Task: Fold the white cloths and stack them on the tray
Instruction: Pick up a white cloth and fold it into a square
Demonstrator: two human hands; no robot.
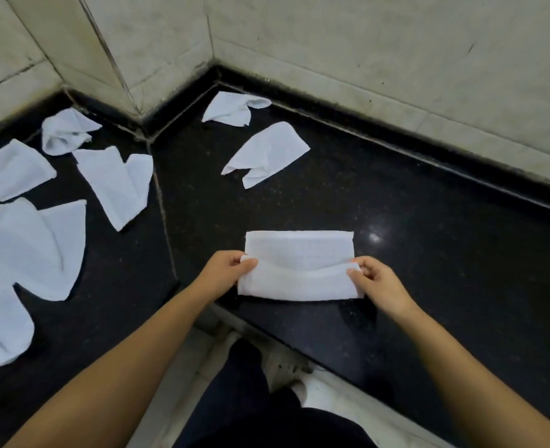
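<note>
A white cloth lies on the black stone counter near its front edge, its near flap folded up over the far half. The left hand pinches the flap's left corner between thumb and fingers; the right hand pinches the right corner the same way. Loose cloths lie scattered beyond: two near the tiled wall (both crumpled), and several more well apart on the counter's left side.
</note>
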